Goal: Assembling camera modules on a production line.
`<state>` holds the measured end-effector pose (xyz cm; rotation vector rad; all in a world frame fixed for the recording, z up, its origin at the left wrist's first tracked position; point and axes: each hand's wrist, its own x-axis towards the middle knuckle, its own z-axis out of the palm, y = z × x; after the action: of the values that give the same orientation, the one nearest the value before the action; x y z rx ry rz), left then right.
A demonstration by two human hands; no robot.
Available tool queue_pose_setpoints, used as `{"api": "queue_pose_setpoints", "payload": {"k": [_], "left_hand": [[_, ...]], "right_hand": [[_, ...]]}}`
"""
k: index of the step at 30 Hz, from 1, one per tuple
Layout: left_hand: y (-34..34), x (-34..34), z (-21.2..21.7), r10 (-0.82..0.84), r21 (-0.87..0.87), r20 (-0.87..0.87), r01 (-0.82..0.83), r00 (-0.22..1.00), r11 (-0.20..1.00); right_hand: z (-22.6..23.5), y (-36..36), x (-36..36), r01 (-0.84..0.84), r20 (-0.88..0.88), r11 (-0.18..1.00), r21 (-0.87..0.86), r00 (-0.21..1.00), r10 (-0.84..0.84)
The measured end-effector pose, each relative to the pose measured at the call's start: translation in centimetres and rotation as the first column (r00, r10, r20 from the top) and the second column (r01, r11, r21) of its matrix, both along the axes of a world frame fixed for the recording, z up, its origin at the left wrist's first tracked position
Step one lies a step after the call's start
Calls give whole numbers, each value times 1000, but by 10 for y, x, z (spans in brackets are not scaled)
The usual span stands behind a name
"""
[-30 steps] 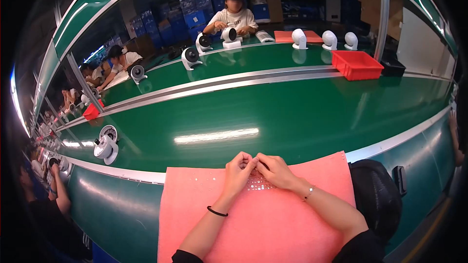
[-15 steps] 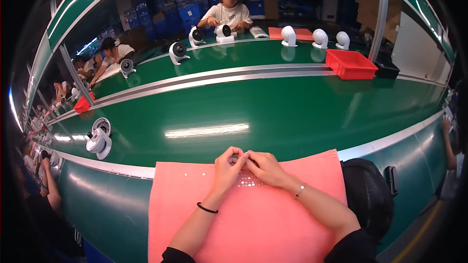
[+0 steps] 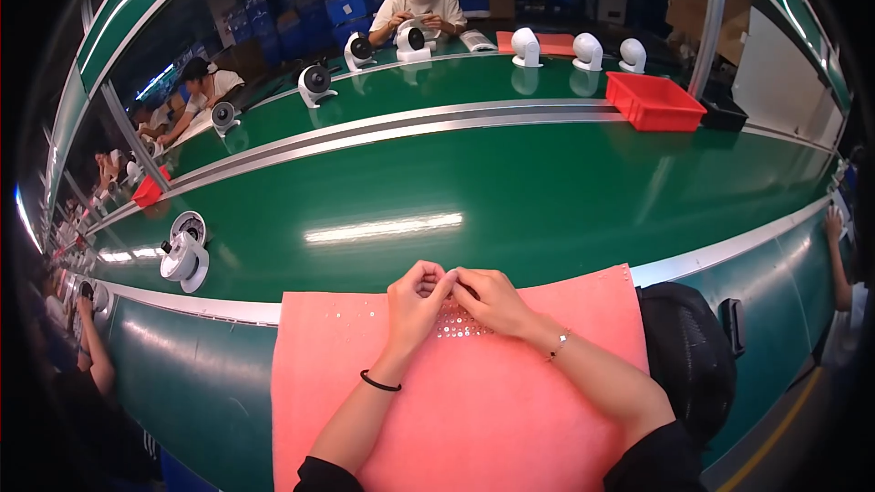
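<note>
My left hand [image 3: 417, 299] and my right hand [image 3: 489, 299] meet fingertip to fingertip above the far part of a pink cloth [image 3: 456, 401]. Both are closed in a pinch. Whatever lies between the fingers is too small or too hidden to name. Just below the hands, rows of small shiny round pieces [image 3: 458, 326] lie on the cloth, partly covered by my right hand. A few more shiny pieces [image 3: 355, 314] are scattered to the left of my left hand.
A black bag [image 3: 684, 364] and a dark flat device [image 3: 732, 326] are right of the cloth. Ahead runs a green belt [image 3: 510, 191] with a white fan-like unit [image 3: 185, 255] at left. A red bin [image 3: 652, 102] stands far right. Across sits a co-worker [image 3: 419, 4] among white units.
The view has shifted slightly. My hands stay pinched together over the cloth. The co-worker opposite has raised the head and brought both hands together at a white unit.
</note>
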<state>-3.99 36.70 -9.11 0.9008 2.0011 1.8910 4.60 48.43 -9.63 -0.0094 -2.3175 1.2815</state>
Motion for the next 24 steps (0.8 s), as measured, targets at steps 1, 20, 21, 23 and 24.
{"api": "queue_pose_setpoints", "payload": {"k": [1,20,21,23,24], "left_hand": [[1,1,0,3,-2,3,-3,1000,1000],[3,-1,0,-60,25,34,59,998,998],[5,0,-1,-77,34,44,75,996,997],[6,1,1,-79,37,48,77,996,996],[5,1,2,-76,40,48,74,996,996]], "right_hand": [[2,0,1,-6,10,1000,-21,1000,6],[2,3,3,-25,19,1000,8,1000,24],[3,4,5,-20,24,1000,8,1000,19],[7,4,6,-28,33,999,-28,999,29],[7,4,5,-18,39,999,-30,999,19]]}}
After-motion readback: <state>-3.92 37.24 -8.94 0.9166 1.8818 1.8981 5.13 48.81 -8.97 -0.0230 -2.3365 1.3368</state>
